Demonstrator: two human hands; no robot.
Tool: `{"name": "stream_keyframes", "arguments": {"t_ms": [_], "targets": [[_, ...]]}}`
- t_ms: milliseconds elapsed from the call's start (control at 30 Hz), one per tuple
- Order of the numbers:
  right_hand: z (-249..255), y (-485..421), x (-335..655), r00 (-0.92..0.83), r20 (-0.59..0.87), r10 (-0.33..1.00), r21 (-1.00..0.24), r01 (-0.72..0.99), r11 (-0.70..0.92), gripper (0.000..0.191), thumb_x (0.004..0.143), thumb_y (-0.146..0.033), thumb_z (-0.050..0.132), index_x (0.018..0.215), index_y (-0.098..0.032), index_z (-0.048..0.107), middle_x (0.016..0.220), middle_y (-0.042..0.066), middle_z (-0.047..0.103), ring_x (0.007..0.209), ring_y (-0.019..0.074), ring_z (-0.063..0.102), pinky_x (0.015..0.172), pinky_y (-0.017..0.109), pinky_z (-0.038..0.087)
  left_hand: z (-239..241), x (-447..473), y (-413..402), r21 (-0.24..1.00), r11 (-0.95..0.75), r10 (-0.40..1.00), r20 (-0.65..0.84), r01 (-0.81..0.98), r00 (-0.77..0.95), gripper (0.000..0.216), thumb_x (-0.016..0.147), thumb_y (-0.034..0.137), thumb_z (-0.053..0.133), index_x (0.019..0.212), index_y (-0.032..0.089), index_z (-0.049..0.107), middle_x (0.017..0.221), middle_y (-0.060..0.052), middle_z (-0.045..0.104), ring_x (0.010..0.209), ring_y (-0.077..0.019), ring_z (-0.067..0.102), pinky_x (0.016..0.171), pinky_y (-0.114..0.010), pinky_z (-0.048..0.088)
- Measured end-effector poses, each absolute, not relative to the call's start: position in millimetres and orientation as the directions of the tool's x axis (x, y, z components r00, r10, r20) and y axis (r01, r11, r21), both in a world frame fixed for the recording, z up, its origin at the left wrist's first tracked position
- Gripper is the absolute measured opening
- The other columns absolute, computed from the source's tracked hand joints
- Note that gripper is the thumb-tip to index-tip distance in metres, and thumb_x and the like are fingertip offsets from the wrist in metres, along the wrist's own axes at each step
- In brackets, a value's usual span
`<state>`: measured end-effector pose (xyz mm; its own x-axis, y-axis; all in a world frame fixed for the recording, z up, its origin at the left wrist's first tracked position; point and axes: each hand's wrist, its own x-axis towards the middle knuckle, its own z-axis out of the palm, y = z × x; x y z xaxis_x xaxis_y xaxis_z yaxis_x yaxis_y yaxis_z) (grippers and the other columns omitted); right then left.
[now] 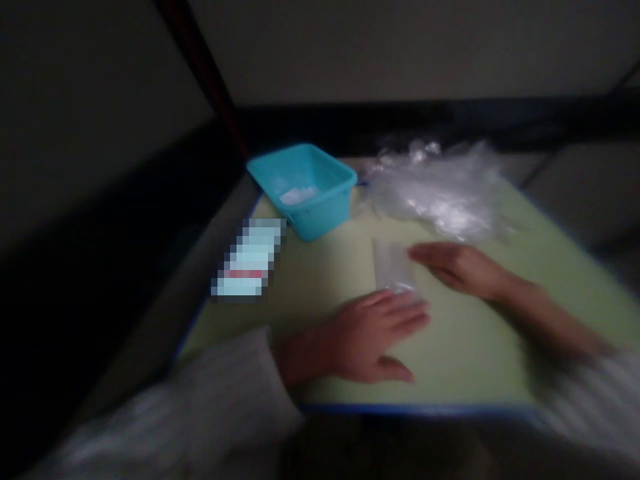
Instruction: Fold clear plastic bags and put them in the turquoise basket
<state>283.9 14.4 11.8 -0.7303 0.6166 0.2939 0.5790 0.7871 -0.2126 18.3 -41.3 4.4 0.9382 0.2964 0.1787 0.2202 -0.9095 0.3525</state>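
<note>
A small clear plastic bag [393,262] lies flat on the pale yellow-green table. My left hand [367,337] rests over the bag's near end, palm down, with fingers stretched out and the thumb apart. At the bag's right edge is my right hand [460,268], its fingers drawn together and the fingertips touching the plastic. Blur hides the exact grip there. The bag's near end is partly covered by my left fingers.
Behind the bag, a teal plastic basket [323,215] holds something whitish [299,195]. A heap of clear plastic bags [445,190] spreads over the far right. A pixelated, phone-shaped bright screen [250,260] lies at the left edge of the blue-rimmed table [465,360].
</note>
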Motion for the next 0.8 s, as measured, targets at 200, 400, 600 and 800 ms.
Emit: {"name": "stream_keyframes", "arguments": {"t_ms": [200, 400, 600, 800], "targets": [[11.7, 14.8, 285.6, -0.719, 0.284, 0.635, -0.233, 0.590, 0.773, 0.046, 0.085, -0.008, 0.043, 0.127, -0.017, 0.058, 0.129, 0.008, 0.060, 0.117, 0.0232, 0.057, 0.098, 0.041, 0.049, 5.4, 17.0, -41.5, 0.354, -0.908, 0.300, 0.170, 0.226, 0.939, 0.074, 0.087, 0.061, 0.042, 0.145, 0.017, 0.027, 0.153, -0.009, 0.028, 0.142, -0.0285, 0.020, 0.116, -0.045, 0.016], [13.7, 14.2, 283.1, -0.713, 0.284, 0.641, -0.241, 0.594, 0.768, 0.046, 0.084, -0.009, 0.043, 0.126, -0.015, 0.059, 0.128, 0.010, 0.060, 0.116, 0.0245, 0.058, 0.097, 0.042, 0.050, 5.6, 17.4, -41.5, 0.356, -0.907, 0.301, 0.168, 0.227, 0.939, 0.073, 0.088, 0.060, 0.041, 0.145, 0.016, 0.028, 0.153, -0.009, 0.028, 0.142, -0.0285, 0.019, 0.117, -0.043, 0.015], [17.7, 10.6, 281.7, -0.697, 0.278, 0.661, -0.190, 0.635, 0.749, 0.043, 0.087, -0.012, 0.041, 0.127, -0.011, 0.057, 0.128, 0.013, 0.060, 0.115, 0.0256, 0.059, 0.097, 0.041, 0.050, 6.4, 17.7, -41.8, 0.345, -0.910, 0.295, 0.151, 0.229, 0.944, 0.073, 0.089, 0.060, 0.040, 0.145, 0.016, 0.028, 0.153, -0.008, 0.027, 0.143, -0.0279, 0.018, 0.117, -0.042, 0.013], [25.3, -13.4, 251.5, -0.819, 0.322, 0.476, -0.347, 0.365, 0.864, 0.050, 0.097, -0.028, 0.035, 0.145, -0.015, 0.032, 0.145, 0.011, 0.042, 0.135, 0.0223, 0.036, 0.110, 0.042, 0.035, 5.2, 19.8, -41.7, 0.342, -0.914, 0.296, 0.196, 0.218, 0.935, 0.071, 0.087, 0.058, 0.045, 0.142, 0.014, 0.034, 0.145, -0.013, 0.041, 0.138, -0.0279, 0.029, 0.115, -0.042, 0.020]]}}
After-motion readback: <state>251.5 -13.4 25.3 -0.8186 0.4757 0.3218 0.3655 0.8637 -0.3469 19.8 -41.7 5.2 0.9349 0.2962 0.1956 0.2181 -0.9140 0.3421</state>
